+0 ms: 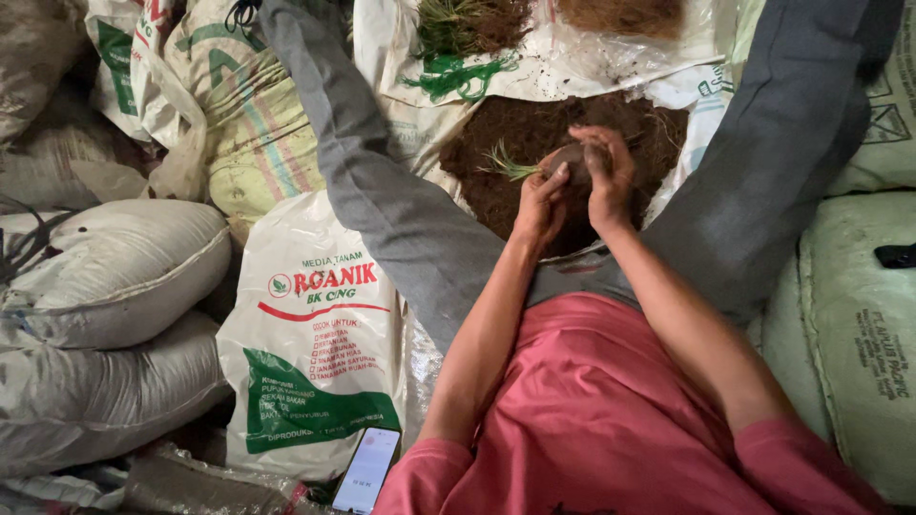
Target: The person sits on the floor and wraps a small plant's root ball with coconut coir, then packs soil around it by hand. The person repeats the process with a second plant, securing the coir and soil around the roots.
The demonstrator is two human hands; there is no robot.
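Note:
My left hand and my right hand are closed together around a small dark ball of soil, with a thin green seedling sticking out of it to the left. They are held over a heap of dark brown soil spread on a white plastic sheet between my grey-trousered legs. The ball's underside is hidden by my fingers.
A white and green printed bag lies at my left, a phone below it. Stuffed sacks pile up on the left, a pale green sack on the right. More seedlings and green string lie beyond the soil.

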